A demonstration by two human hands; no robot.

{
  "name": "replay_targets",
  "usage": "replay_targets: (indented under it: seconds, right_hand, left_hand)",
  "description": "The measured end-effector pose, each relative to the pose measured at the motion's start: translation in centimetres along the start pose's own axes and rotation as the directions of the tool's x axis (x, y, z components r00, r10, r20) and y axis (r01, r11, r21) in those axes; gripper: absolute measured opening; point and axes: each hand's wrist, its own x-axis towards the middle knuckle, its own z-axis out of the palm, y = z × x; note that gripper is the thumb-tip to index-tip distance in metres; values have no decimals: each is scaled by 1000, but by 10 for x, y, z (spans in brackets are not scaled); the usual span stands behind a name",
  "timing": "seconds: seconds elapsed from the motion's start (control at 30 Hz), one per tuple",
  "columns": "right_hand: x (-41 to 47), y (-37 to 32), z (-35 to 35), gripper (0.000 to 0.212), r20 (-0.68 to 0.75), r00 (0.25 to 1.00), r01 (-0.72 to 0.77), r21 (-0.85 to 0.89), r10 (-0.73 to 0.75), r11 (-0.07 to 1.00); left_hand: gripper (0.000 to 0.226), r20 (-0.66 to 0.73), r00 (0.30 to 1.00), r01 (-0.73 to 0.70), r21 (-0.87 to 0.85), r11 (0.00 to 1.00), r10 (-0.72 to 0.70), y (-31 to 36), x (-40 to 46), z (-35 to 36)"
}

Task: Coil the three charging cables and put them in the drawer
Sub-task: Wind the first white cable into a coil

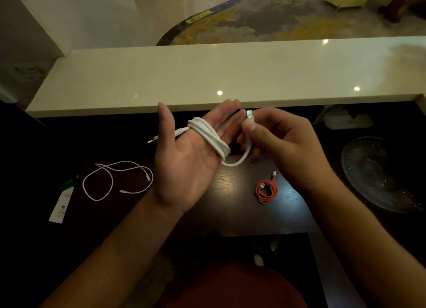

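A thick white cable (pixel 208 134) is wound in several loops around the palm of my left hand (pixel 189 160), which is held flat, palm up, above the dark table. One plug end sticks out to the left past the thumb. My right hand (pixel 276 141) pinches the cable's other plug end between thumb and fingers, just right of the left fingertips. A thin white cable (pixel 115 178) lies loose and uncoiled on the table at the left. An orange cable (pixel 266 191) lies coiled on the table below my right hand. No drawer can be made out.
A pale stone ledge (pixel 207 77) runs across behind the hands. A clear glass dish (pixel 378 174) sits at the right of the dark table (pixel 230 211). A white paper tag (pixel 61 206) lies at the left, near something green.
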Motion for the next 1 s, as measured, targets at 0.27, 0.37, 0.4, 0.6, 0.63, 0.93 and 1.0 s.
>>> replay_targets:
  seconds: [0.27, 0.37, 0.4, 0.6, 0.63, 0.93, 1.0]
  right_hand:
    - [-5, -5, -2, 28, 225, 974, -31, 21, 25, 999]
    - [-2, 1, -1, 23, 151, 986, -64, -19, 66, 998]
    - [-1, 4, -1, 23, 121, 989, -77, -25, 79, 997]
    - [10, 35, 4, 15, 134, 936, -344, 142, 326, 928]
    - [11, 39, 8, 18, 194, 909, -404, 201, 367, 892]
    - [18, 24, 21, 34, 444, 840, -489, 372, 312, 789]
    - [16, 20, 26, 32, 411, 836, -524, 402, 364, 751]
  left_hand:
    - [92, -21, 1000, 4, -9, 1000, -4, 0, 9, -18]
    - [87, -22, 1000, -15, -9, 1000, 15, 2, 10, -17]
    - [86, -21, 1000, -13, -18, 1000, 12, 2, 10, -16]
    - [86, 11, 999, 46, -186, 981, -45, 5, 6, -13]
    - [85, 15, 998, 69, -196, 978, -68, 4, 5, -13]
    - [86, 311, 941, 229, -304, 925, -131, -5, 7, -21]
    - [87, 377, 917, 266, -325, 908, -133, -10, 7, -19]
